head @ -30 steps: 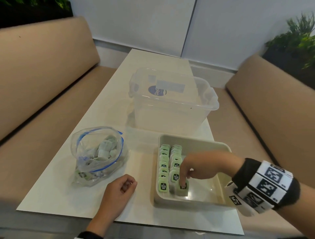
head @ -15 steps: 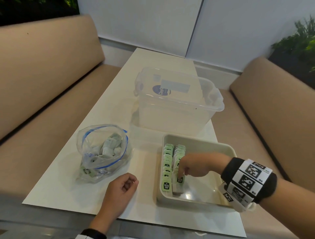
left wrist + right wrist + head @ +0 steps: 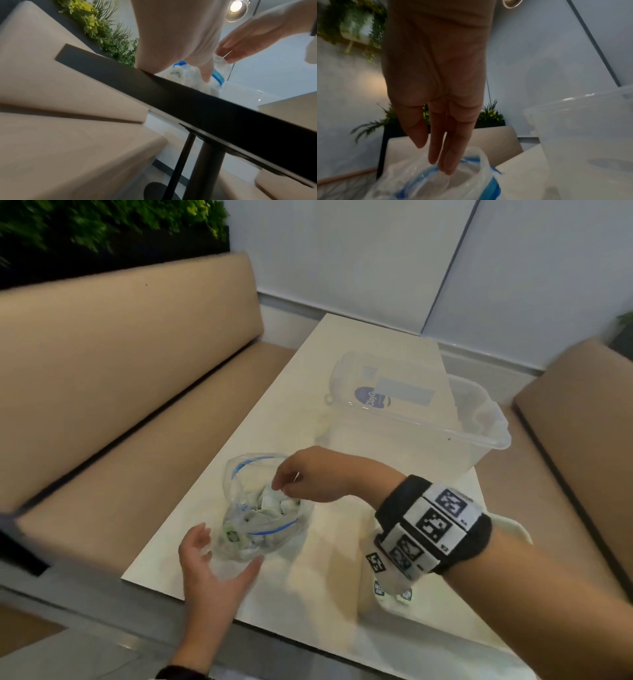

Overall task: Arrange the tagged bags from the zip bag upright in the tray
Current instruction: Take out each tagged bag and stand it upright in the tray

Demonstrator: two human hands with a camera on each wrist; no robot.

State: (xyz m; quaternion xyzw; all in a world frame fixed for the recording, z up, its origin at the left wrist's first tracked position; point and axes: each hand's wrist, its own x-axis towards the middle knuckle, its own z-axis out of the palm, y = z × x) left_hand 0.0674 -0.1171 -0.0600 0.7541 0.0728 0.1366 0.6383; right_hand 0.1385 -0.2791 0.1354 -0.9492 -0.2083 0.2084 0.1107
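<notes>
Beige benches flanking white worktop (image 3: 329,364). Zip bag (image 3: 263,508) at frame centre, tagged bags (image 3: 274,503) inside. Right hand (image 3: 315,474) above mouth, grip apart. Left hand (image 3: 215,570) beside bag, fingers spread. Tray (image 3: 513,529) lower right, mostly hidden.

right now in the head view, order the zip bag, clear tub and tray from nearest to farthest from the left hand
From the left hand:
1. zip bag, just ahead of its open fingers.
2. tray, to the right, mostly hidden behind the right forearm.
3. clear tub, far right, at the back of the table.
</notes>
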